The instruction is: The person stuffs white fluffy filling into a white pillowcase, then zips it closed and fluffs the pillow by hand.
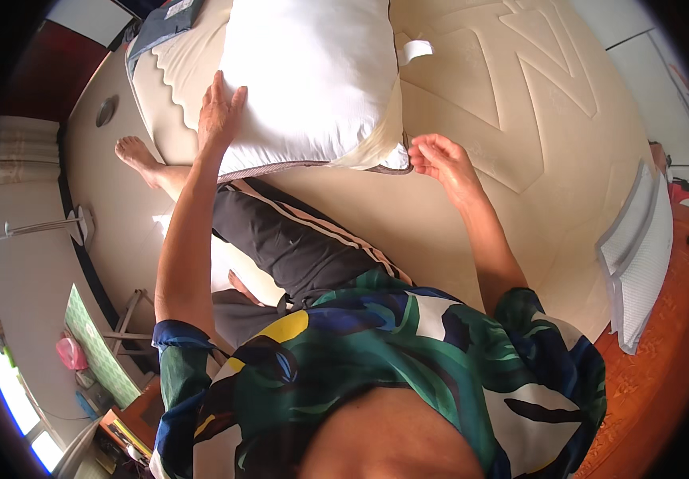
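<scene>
A plump white pillow (308, 78) with dark striped piping lies before me on a beige mattress (536, 251). Flat against its left side rests my left hand (220, 117), fingers slightly spread. My right hand (447, 164) is at the pillow's lower right corner, fingers curled towards the thumb. Its fingertips are beside the piping, and whether they pinch it is unclear. A cream, partly see-through strip (377, 141) crosses that corner. From the pillow's right edge a white tag (417, 51) sticks out.
My leg in dark trousers (296, 239) is bent below the pillow. A dark grey packet (165, 27) with a label lies at the upper left. Folded white quilted pads (638, 257) lean along the orange-brown wood (662, 323) on the right. A green-topped board (96, 341) stands left.
</scene>
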A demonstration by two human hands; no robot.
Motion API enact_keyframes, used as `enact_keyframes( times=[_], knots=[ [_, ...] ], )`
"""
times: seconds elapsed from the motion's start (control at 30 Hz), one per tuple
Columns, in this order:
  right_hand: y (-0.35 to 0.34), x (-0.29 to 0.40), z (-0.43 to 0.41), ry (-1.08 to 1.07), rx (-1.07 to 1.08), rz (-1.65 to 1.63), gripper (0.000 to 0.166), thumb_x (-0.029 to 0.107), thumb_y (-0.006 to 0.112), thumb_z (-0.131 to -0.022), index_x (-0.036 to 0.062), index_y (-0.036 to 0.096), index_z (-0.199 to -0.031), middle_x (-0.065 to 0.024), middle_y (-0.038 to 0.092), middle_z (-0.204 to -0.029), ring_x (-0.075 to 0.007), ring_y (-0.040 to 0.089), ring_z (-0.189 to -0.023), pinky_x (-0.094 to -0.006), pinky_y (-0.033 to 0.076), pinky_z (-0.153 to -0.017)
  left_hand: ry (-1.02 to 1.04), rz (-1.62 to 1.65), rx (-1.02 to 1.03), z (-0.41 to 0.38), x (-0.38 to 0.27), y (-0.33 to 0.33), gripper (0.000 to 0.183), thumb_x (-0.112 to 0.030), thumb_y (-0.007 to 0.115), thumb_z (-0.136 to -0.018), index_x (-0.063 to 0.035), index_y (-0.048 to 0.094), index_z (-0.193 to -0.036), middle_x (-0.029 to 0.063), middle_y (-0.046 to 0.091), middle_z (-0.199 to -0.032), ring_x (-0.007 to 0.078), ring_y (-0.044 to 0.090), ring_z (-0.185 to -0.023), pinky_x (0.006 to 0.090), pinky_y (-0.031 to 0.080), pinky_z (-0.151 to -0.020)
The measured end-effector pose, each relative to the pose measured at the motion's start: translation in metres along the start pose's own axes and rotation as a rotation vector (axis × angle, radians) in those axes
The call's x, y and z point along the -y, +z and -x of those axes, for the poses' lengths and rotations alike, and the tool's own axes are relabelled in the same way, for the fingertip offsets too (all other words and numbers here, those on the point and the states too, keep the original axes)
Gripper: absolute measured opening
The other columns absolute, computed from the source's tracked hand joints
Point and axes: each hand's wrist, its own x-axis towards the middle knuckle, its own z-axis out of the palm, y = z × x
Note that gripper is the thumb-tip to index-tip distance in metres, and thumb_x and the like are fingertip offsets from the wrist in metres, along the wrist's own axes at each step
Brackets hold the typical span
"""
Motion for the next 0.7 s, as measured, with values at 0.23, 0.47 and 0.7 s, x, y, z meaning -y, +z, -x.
enact_keyframes(
  times=[0.23,0.47,0.7],
  knots=[
    [0.018,0.005,-0.014,0.096,-0.015,-0.208,0.038,0.026,0.065,-0.092,-0.0012,0.056,-0.117,-0.0109,0.065,-0.105,-0.0147,0.063,-0.086,-0.0296,0.053,-0.073,0.307,-0.296,-0.2,0.008,-0.035,-0.001,0.064,-0.05,0.051,-0.095,-0.025,0.031,-0.15,0.0175,0.032,-0.153,0.0399,0.029,-0.141,0.0593,0.032,-0.108],
    [0.027,0.006,-0.025,0.227,0.048,-0.409,0.03,0.025,0.068,-0.09,0.0033,0.059,-0.109,-0.0079,0.067,-0.096,-0.0131,0.062,-0.076,-0.0263,0.05,-0.062,0.692,-0.387,0.004,0.046,-0.144,0.026,0.062,-0.056,0.056,-0.089,-0.0362,0.039,-0.146,0.0038,0.028,-0.156,0.035,0.022,-0.144,0.0593,0.029,-0.108],
    [0.021,-0.011,-0.047,0.351,0.029,-0.45,0.016,0.017,0.072,-0.085,0.0109,0.06,-0.095,-0.0015,0.063,-0.083,-0.0104,0.059,-0.068,-0.0213,0.044,-0.052,0.744,-0.493,0.05,0.042,-0.139,0.037,0.061,-0.06,0.054,-0.088,-0.037,0.042,-0.143,0.002,0.029,-0.154,0.0314,0.023,-0.143,0.0594,0.027,-0.106]
  ],
)
